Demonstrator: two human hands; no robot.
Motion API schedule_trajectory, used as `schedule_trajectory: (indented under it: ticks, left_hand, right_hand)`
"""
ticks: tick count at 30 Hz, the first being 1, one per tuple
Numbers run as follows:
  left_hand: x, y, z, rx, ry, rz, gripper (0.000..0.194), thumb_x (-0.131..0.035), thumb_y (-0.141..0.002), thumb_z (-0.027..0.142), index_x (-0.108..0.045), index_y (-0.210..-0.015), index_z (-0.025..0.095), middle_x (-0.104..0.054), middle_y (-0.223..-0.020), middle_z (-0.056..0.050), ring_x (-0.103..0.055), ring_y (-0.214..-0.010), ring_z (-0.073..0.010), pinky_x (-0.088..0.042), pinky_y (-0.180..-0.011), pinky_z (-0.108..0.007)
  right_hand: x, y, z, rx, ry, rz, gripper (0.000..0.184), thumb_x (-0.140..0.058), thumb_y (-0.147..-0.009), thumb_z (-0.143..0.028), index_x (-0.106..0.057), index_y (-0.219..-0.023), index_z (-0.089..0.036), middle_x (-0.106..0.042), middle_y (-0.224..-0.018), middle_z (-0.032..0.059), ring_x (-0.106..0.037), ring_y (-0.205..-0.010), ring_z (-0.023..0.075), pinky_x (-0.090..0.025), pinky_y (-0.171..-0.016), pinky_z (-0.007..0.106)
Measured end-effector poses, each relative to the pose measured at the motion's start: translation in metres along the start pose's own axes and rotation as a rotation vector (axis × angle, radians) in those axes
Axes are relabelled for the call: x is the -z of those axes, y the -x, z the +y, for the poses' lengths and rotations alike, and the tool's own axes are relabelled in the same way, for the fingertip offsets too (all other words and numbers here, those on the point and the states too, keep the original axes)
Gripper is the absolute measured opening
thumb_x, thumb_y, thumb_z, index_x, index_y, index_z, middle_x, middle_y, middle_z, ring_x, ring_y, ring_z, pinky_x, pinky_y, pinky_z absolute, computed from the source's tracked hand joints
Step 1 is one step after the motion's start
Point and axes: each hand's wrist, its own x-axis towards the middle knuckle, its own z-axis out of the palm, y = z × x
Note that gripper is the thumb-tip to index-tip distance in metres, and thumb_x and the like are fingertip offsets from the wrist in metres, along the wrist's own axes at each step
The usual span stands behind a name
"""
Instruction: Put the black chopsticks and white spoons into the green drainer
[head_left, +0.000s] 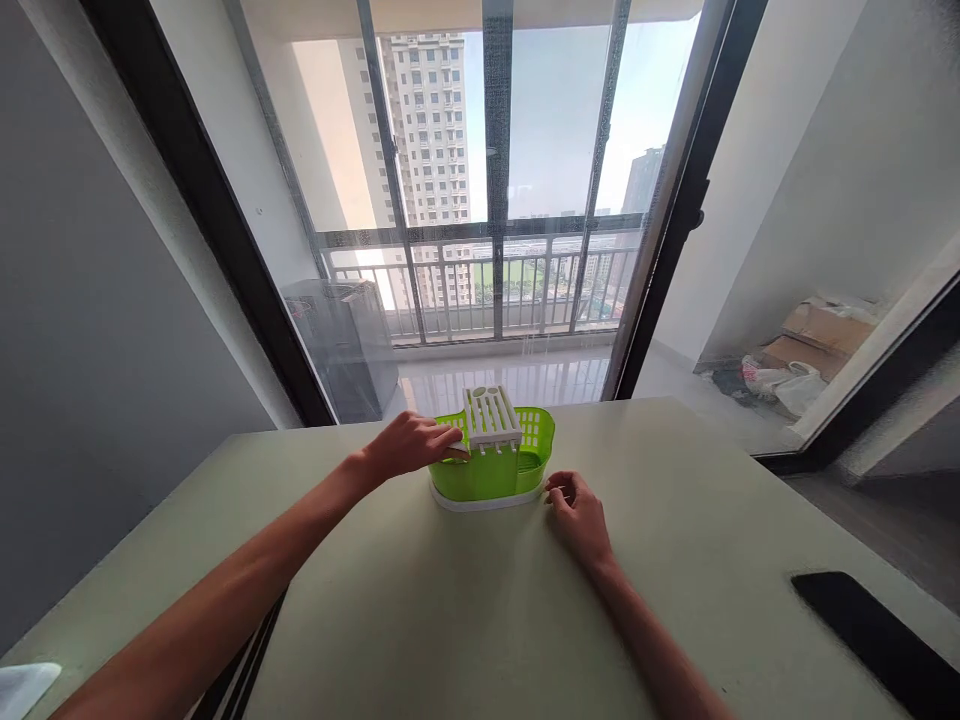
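Observation:
A bright green plastic basket with perforated walls and a white base rim stands upright on the table. A white slotted rack with small hooks along its near edge lies across the basket's top. From the left, my left hand is closed on the side of this white rack, with its fingertips over the basket's rim. My right hand rests low beside the basket's right end. Its fingers are curled toward the thumb, close to the base; a tiny pale bit shows at the fingertips, too small to name.
The pale green table reaches to a glass sliding door. A black flat object lies at the right, and a white item pokes in at the lower left. Beyond the glass are a grey cabinet and cardboard boxes.

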Motion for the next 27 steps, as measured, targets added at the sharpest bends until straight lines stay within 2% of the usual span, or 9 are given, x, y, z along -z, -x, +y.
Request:
schedule_trajectory:
  ticks: [4, 10, 15, 19, 27]
  left_hand:
    - [0.004, 0.001, -0.003, -0.016, -0.032, 0.029, 0.036, -0.045, -0.107, 0.043, -0.057, -0.085, 0.017, -0.067, -0.072, 0.002, -0.061, -0.055, -0.0102, -0.032, -0.050, -0.026]
    - [0.006, 0.003, -0.009, -0.006, -0.061, 0.066, 0.035, -0.044, -0.109, 0.038, -0.055, -0.082, 0.017, -0.059, -0.065, 0.005, -0.055, -0.049, -0.0080, -0.028, -0.047, -0.026]
    - [0.011, 0.000, -0.012, -0.017, 0.058, 0.016, 0.027, -0.044, -0.109, 0.034, -0.057, -0.091, 0.018, -0.064, -0.070, 0.003, -0.059, -0.053, -0.0081, -0.029, -0.046, -0.022]
    - [0.014, -0.001, -0.012, 0.026, 0.170, -0.027, 0.025, -0.044, -0.108, 0.035, -0.058, -0.094, 0.020, -0.069, -0.074, 0.002, -0.060, -0.051, -0.0083, -0.032, -0.046, -0.021]
    - [0.005, 0.003, -0.005, 0.107, 0.175, -0.072, 0.024, -0.046, -0.107, 0.037, -0.057, -0.095, 0.020, -0.073, -0.075, -0.001, -0.063, -0.051, -0.0109, -0.038, -0.048, -0.020]
  right_hand:
    - [0.001, 0.000, 0.000, 0.001, 0.005, -0.003, 0.022, -0.051, -0.078, -0.036, -0.064, -0.089, -0.022, -0.075, -0.083, 0.0048, -0.071, -0.073, 0.0214, -0.054, -0.071, 0.031]
    - [0.001, 0.000, -0.001, -0.002, 0.009, -0.006, 0.022, -0.050, -0.078, -0.036, -0.064, -0.089, -0.022, -0.075, -0.082, 0.0044, -0.071, -0.073, 0.0215, -0.054, -0.071, 0.031]
    - [0.001, 0.000, -0.002, -0.005, 0.008, -0.003, 0.023, -0.051, -0.077, -0.037, -0.064, -0.088, -0.022, -0.075, -0.081, 0.0045, -0.071, -0.072, 0.0215, -0.054, -0.070, 0.031]
    - [0.002, 0.001, -0.002, -0.005, 0.013, -0.003, 0.022, -0.051, -0.077, -0.036, -0.064, -0.088, -0.022, -0.075, -0.081, 0.0042, -0.072, -0.072, 0.0215, -0.054, -0.070, 0.031]
    - [0.001, 0.001, 0.000, 0.003, 0.015, -0.009, 0.021, -0.051, -0.079, -0.036, -0.064, -0.089, -0.023, -0.076, -0.082, 0.0041, -0.072, -0.074, 0.0218, -0.055, -0.073, 0.032]
